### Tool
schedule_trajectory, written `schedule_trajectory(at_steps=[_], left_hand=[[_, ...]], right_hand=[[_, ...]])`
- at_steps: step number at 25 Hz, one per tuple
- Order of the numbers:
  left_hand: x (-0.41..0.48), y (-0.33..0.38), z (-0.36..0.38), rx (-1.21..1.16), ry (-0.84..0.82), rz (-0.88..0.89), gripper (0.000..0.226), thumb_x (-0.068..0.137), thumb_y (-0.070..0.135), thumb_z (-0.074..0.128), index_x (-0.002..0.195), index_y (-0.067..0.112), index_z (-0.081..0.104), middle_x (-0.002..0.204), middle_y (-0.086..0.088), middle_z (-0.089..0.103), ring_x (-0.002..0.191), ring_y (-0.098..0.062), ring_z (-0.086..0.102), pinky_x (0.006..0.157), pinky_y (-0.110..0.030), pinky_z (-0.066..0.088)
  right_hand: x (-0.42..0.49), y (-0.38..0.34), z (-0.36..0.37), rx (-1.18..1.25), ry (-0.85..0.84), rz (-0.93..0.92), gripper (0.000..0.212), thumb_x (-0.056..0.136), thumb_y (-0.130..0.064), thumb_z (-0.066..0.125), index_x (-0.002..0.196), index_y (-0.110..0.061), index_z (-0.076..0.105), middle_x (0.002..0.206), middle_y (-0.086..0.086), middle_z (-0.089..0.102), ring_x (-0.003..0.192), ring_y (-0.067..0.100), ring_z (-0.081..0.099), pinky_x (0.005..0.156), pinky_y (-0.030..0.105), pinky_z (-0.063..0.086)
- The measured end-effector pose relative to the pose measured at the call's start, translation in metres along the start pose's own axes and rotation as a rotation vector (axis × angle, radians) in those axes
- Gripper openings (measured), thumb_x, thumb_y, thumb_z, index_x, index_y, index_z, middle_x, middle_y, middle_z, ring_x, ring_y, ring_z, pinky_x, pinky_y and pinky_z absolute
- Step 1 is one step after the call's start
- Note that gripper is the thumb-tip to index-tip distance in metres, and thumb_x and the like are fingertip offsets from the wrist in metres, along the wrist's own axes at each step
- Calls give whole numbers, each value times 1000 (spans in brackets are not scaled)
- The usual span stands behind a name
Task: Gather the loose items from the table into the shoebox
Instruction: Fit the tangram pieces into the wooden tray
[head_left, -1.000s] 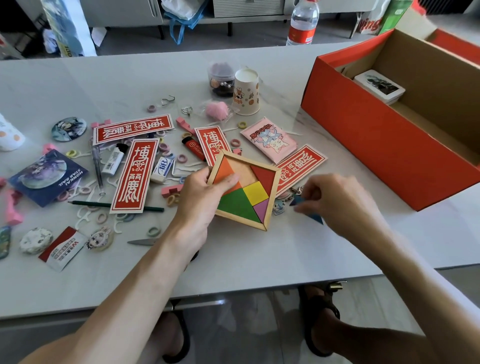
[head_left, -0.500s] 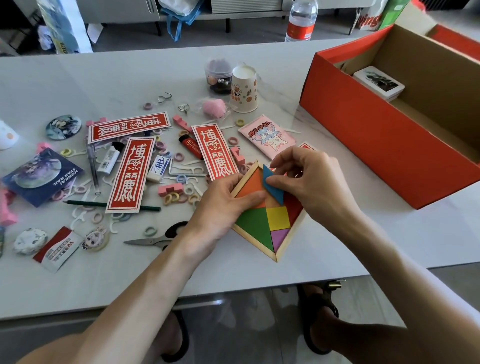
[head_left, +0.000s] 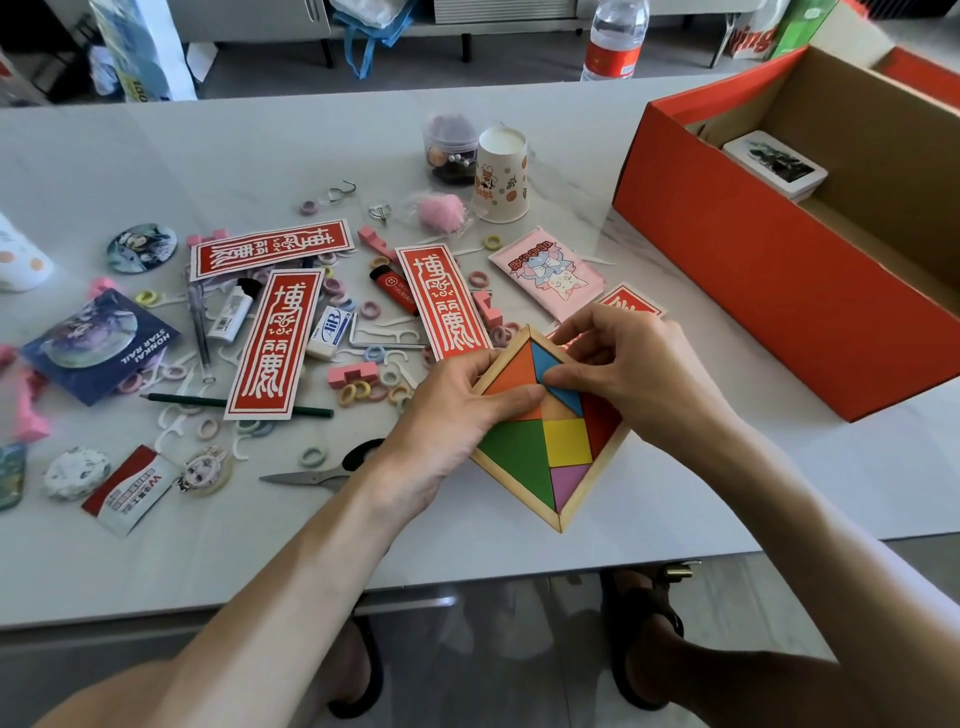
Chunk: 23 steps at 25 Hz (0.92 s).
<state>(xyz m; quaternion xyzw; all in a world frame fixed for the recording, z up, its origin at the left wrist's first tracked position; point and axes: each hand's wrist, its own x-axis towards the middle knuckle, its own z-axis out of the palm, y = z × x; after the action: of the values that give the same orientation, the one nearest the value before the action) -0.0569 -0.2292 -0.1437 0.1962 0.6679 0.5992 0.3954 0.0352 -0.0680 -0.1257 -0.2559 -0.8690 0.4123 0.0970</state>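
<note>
Shoebox (head_left: 753, 291) stands open at the right of the table (head_left: 727, 493), well apart from both hands, with a pack of cards (head_left: 774, 163) inside. The puzzle tray (head_left: 545, 452) lies near the table's front edge. The left hand (head_left: 447, 415) grips the tray's left edge, thumb across the orange piece. The right hand (head_left: 639, 374) pinches the blue piece (head_left: 558, 379) and presses it into the tray's upper corner. One second earlier this piece was down on the table beside the tray; it is now almost seated. Tray and pieces can probably go to the shoebox as one item. Scissors (head_left: 322, 474) and red paper strips (head_left: 272, 343) remain loose.
</note>
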Motion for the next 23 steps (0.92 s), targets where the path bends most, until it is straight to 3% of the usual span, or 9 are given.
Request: schedule_trajectory(at_steps=[6,8,10,12,17,20,23], left_hand=[[1,1,-6,-6,86,-9,12,86,21,74,98,20,73,91,5,78,82,-11,74,62,-13,52],[3,2,-13,-44,188,4,11,87,18,72,98,19,74,91,5,78,82,-10,74,62,-13,52],[6,3,-20,-84,275,24,9,88,14,70,95,19,74,90,5,78,80,-8,73,62,-13,51],[6,4,-23,-104,308,27,9,88,14,69,93,19,74,90,6,78,80,-7,73,62,-13,51],[5,3,-23,-104,316,24,8,88,15,70,93,19,75,90,6,78,80,-7,73,62,-13,52],[6,4,-23,-96,314,20,9,88,16,70,95,19,75,92,5,78,83,-9,73,63,-14,52],[6,4,-22,-82,314,12,9,89,18,70,96,20,75,92,6,78,83,-8,73,63,-14,52]], right_hand=[[3,7,-3,9,163,-8,6,87,-26,70,82,-24,67,79,-9,65,65,-9,57,46,6,41],[4,19,-12,-167,153,18,9,85,-24,72,80,-26,66,81,-6,66,68,1,59,53,14,43],[2,31,-14,-445,30,55,16,78,-30,79,82,-27,63,86,-3,66,75,15,58,62,28,46],[-1,38,-8,-586,-15,64,24,74,-34,81,84,-25,61,90,-2,65,79,22,57,63,33,47],[-3,43,-5,-591,43,-12,42,68,-29,85,86,-24,48,95,1,60,80,28,56,61,36,45],[-5,44,-7,-561,7,-63,33,62,-13,86,76,-20,56,83,-5,53,74,23,52,56,28,36],[-9,44,-7,-604,-68,-77,25,66,-11,84,77,-20,64,73,-8,54,70,18,51,52,24,33]])
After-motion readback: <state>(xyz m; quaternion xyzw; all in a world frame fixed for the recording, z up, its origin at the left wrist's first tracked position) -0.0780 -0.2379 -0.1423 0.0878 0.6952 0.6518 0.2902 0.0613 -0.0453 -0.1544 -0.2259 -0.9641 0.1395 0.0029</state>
